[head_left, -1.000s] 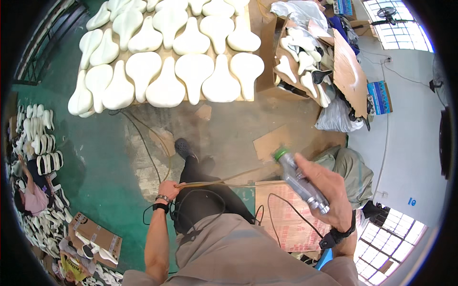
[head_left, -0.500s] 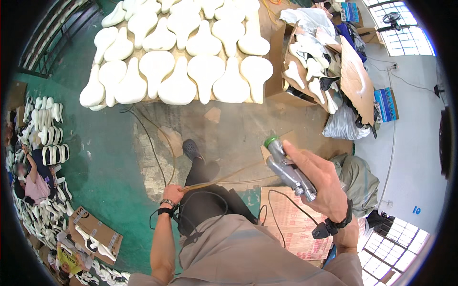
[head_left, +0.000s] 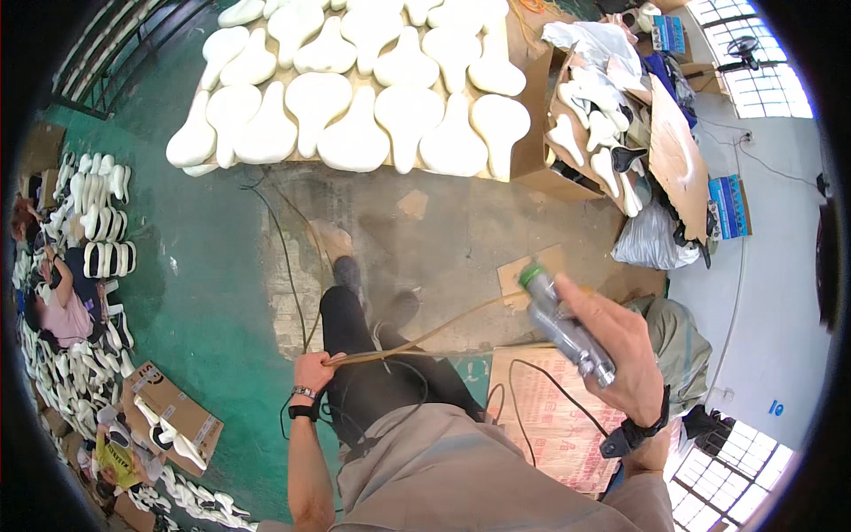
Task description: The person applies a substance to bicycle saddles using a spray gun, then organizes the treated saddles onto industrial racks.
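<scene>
My right hand is closed around a silver metal spray gun with a green end, held out at the right. A tan hose stretches between the gun's side and my left hand, whose fingers are wrapped round it. Dark thin cable or hose also runs down from the board to that hand and loops in front of my legs. Ahead, rows of white bicycle saddle pads lie on a board, apart from both hands.
An open carton of saddle pieces stands right of the board, beside a grey plastic bag. Printed cardboard lies by my right leg. At far left, people sit among piled saddles. A dark rack stands at upper left.
One foot has stepped forward, and the board with its pads sits higher in view. Both hands keep their holds; the spray gun has shifted slightly right and down in the picture.
</scene>
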`<state>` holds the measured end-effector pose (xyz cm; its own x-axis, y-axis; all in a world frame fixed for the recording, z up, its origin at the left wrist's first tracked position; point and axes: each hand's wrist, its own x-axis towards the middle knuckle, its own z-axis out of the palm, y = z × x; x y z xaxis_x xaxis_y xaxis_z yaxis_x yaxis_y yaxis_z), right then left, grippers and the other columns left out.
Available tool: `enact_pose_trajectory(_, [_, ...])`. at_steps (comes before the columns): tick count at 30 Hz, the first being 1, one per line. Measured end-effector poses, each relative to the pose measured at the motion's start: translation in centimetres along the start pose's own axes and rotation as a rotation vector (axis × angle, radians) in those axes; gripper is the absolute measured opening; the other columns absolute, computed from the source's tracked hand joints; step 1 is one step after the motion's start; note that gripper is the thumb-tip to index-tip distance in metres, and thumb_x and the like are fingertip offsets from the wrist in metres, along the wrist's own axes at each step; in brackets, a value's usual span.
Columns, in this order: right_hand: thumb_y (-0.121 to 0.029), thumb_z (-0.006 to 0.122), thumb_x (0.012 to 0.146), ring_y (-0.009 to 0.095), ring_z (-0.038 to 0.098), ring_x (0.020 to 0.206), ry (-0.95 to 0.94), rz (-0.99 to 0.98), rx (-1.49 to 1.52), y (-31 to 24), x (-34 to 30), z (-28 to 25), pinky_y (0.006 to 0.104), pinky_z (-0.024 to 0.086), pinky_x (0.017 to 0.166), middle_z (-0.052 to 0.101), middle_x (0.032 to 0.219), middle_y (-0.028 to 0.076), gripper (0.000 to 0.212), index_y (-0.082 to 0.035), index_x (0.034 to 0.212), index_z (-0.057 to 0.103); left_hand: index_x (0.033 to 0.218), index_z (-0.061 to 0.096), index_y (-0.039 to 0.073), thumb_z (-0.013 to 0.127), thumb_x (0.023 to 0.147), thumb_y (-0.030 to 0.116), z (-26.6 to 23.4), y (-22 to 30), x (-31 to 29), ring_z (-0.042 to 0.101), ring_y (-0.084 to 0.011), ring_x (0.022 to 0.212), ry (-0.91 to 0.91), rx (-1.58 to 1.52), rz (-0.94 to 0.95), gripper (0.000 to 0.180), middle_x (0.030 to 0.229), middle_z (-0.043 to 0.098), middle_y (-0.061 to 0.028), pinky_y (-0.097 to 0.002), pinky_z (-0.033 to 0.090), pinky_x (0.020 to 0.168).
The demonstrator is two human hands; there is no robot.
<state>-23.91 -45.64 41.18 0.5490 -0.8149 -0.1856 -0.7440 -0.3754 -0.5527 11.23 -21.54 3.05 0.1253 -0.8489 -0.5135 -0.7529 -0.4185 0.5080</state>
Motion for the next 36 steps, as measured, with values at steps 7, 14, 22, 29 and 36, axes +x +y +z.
enact_pose_trajectory(7, [-0.001,0.072,0.069,0.036,0.065,0.086,-0.056,0.001,0.03,-4.6,4.4,1.7,0.0406,0.052,0.075,0.066,0.101,0.019,0.077,-0.005,0.141,0.047,0.061,0.062,0.007,0.065,0.08,0.054,-1.4,-3.5,2.6,0.058,-0.0402,0.061,-0.122,0.033,0.044,0.051,0.063,0.059,-0.019,-0.0462,0.042,0.053])
enact_pose_trajectory(14, [-0.001,0.073,0.069,0.036,0.065,0.083,-0.062,0.061,0.05,-8.8,8.8,3.5,0.0408,0.052,0.074,0.066,0.098,0.017,0.076,-0.006,0.141,0.049,0.065,0.064,0.006,0.07,0.077,0.049,-7.6,-5.9,7.9,0.058,-0.0418,0.066,-0.187,0.034,0.022,0.045,0.067,0.059,-0.0208,-0.048,0.043,0.057])
enact_pose_trajectory(22, [-0.006,0.073,0.071,0.035,0.065,0.085,-0.106,0.135,0.025,-13.6,11.9,5.5,0.0403,0.052,0.074,0.066,0.099,0.017,0.073,-0.006,0.14,0.05,0.067,0.069,0.007,0.071,0.077,0.055,-11.0,-9.6,12.8,0.062,-0.0405,0.069,-0.213,0.031,0.12,0.048,0.068,0.062,-0.0193,-0.0467,0.047,0.059])
enact_pose_trajectory(29, [-0.006,0.073,0.071,0.035,0.066,0.084,-0.053,0.178,-0.083,-17.0,13.4,7.2,0.0405,0.053,0.071,0.067,0.099,0.016,0.072,-0.006,0.139,0.05,0.062,0.065,0.006,0.072,0.076,0.054,-13.8,-11.7,13.6,0.06,-0.0386,0.063,-0.298,0.082,0.178,0.051,0.063,0.06,-0.0188,-0.0445,0.045,0.055])
enact_pose_trajectory(36, [-0.006,0.073,0.069,0.033,0.065,0.082,0.11,0.154,-0.042,-19.8,16.6,8.9,0.0405,0.053,0.071,0.066,0.098,0.014,0.073,-0.004,0.139,0.051,0.066,0.068,0.007,0.07,0.077,0.056,-15.2,-14.8,13.5,0.061,-0.0397,0.068,-0.306,0.104,0.179,0.051,0.067,0.062,-0.0193,-0.046,0.048,0.061])
